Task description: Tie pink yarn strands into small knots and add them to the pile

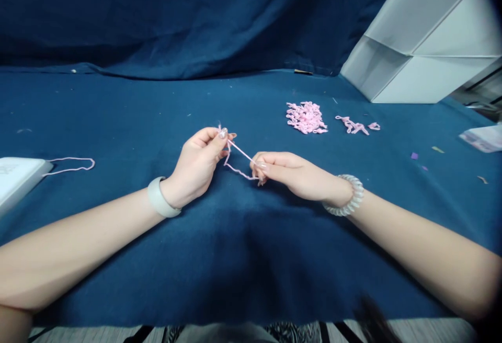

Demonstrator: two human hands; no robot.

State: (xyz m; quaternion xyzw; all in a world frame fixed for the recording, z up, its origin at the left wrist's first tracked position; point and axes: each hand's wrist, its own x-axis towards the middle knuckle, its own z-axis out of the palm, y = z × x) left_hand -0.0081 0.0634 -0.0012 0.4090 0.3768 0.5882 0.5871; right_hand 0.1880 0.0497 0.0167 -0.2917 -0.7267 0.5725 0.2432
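Note:
My left hand pinches one end of a short pink yarn piece between thumb and fingers, a little above the blue cloth. My right hand pinches the other end, and the yarn runs taut between the two hands with a slack loop hanging below. A grey band sits on my left wrist and a clear coil band on my right wrist. Both hands hover near the middle of the cloth-covered table.
A pile of knotted pink yarn pieces lies behind my right hand, with a few more pieces to its right. A white box with a trailing pink strand sits at the left edge. White panels stand at the back right.

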